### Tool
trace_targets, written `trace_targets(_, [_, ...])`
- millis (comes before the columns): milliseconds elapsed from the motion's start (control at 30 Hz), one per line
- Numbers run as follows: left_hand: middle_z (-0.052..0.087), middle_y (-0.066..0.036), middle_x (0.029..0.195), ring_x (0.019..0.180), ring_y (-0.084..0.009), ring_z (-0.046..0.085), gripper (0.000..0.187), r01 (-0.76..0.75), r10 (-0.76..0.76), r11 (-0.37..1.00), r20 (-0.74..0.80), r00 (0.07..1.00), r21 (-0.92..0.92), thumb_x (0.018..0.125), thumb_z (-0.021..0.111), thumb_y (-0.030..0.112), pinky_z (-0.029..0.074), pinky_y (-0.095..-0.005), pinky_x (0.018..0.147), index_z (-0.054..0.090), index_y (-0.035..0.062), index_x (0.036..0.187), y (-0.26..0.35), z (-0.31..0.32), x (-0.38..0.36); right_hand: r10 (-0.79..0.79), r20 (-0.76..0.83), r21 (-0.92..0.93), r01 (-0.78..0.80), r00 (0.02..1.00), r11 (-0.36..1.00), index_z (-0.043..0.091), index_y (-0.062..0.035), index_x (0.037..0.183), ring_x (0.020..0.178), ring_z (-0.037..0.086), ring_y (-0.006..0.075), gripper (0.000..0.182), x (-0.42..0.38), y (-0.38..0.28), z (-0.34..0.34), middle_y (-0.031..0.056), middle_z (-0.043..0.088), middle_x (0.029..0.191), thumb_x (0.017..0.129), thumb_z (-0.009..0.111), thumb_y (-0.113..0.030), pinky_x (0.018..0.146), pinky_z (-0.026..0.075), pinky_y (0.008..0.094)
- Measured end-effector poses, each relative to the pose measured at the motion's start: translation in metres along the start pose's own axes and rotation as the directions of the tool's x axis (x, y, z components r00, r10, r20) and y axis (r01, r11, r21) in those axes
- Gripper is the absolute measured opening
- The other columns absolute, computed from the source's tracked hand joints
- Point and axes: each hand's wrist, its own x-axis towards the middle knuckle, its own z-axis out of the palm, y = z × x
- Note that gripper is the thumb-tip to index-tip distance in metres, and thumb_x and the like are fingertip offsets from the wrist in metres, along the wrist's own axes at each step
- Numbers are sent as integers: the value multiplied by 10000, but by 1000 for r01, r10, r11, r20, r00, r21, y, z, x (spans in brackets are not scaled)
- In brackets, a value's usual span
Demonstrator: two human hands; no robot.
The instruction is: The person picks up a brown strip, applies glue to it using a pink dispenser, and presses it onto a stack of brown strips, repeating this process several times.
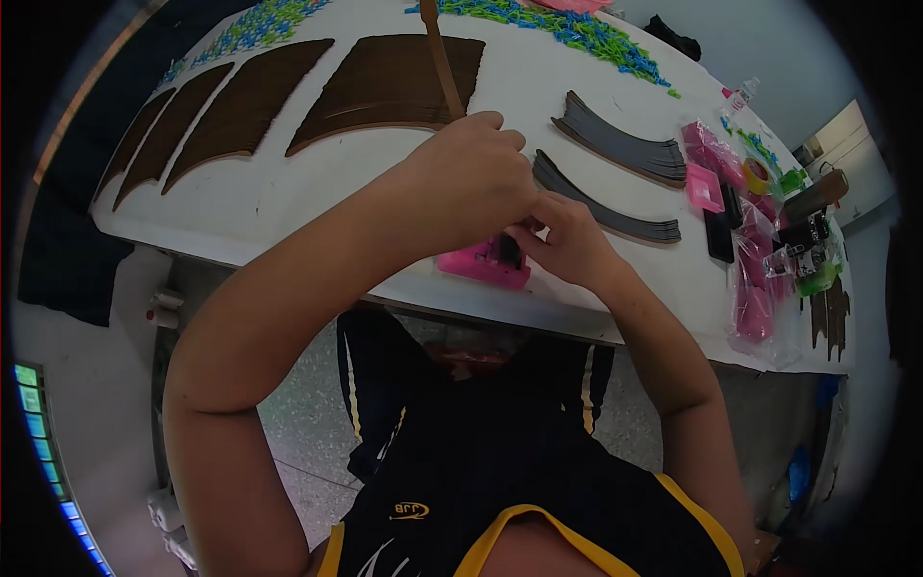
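Observation:
My left hand (476,178) is closed around a long, thin brown strip (440,67), which sticks up past my knuckles over the table. Fingers bent in a pinch, my right hand (575,240) meets the left one. What lies between its fingertips is hidden. Just below both hands, at the table's front edge, is a pink tray-like holder (486,267) with something black in it. Behind the left hand lies a wide stack of dark brown strips (385,87). Two curved bundles of dark grey strips, one far (620,144) and one near (606,204), lie beyond the right hand.
More brown strip stacks (250,106) lie on the white table (240,216) to the left. Blue and green small pieces (577,38) are heaped at the back. On the right are pink items in clear plastic (755,313), a black phone (718,236) and a tape roll (756,176).

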Motion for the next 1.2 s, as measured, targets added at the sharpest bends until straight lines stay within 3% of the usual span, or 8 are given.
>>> trace_targets(233, [684,20,764,912,-178,662,77,-7,7,1000,-26,1000,0,866,763,172,502,-336,853,820,198,821,0,5,-2,3,-6,-16,-3,1000,1000,720,-63,1074,781,714,264,192,-3,-1,-4,97,731,911,898,795,-49,681,588,376])
trace_targets(400, [691,-19,813,905,-222,671,80,22,-25,997,-34,999,-73,835,747,101,550,-388,836,812,143,853,-1,20,-11,39,2,14,-39,999,999,731,-77,1098,815,706,225,196,-9,1,-8,75,736,929,913,783,-37,702,594,359])
trace_targets(467, [690,-25,821,900,-229,674,92,24,-28,996,-42,999,-87,820,744,81,559,-390,817,806,130,868,-2,28,-17,-41,-16,10,41,999,999,745,-44,1107,830,699,198,208,-12,2,-10,71,721,966,910,768,20,702,588,322])
trace_targets(533, [689,-32,830,895,-236,678,111,25,-29,995,-48,998,-99,806,741,62,569,-392,797,799,117,883,-2,40,-25,-56,-8,-20,55,998,998,754,-52,1110,849,700,200,220,-14,4,-10,70,722,965,906,756,31,702,589,327])
trace_targets(600, [678,-34,822,872,-238,680,134,21,-48,988,-177,983,-151,787,749,56,572,-380,749,786,114,902,-1,54,-32,-70,3,-50,70,998,996,764,-59,1114,867,700,203,236,-15,8,-11,69,722,964,902,744,41,703,589,332])
trace_targets(700, [668,-38,815,844,-243,675,172,30,-85,972,-229,970,-231,751,765,39,572,-383,727,774,107,909,2,70,-39,-86,23,-100,88,996,991,807,-118,1101,859,703,248,264,-19,12,-13,67,735,947,873,758,5,712,599,367])
trace_targets(833, [678,-31,831,893,-226,696,124,61,-125,966,-246,961,-253,751,778,83,584,-375,719,760,127,865,11,80,-39,-88,43,-93,91,995,991,816,-134,1113,877,699,246,287,-24,12,-19,67,729,937,873,749,7,723,598,372])
trace_targets(1200, [666,-19,821,832,-217,666,134,28,-128,953,-318,940,-301,777,778,121,566,-380,698,767,132,910,19,92,-32,-81,20,-97,82,997,992,809,-124,1112,858,692,259,301,-35,17,-23,78,713,921,854,755,21,719,589,382])
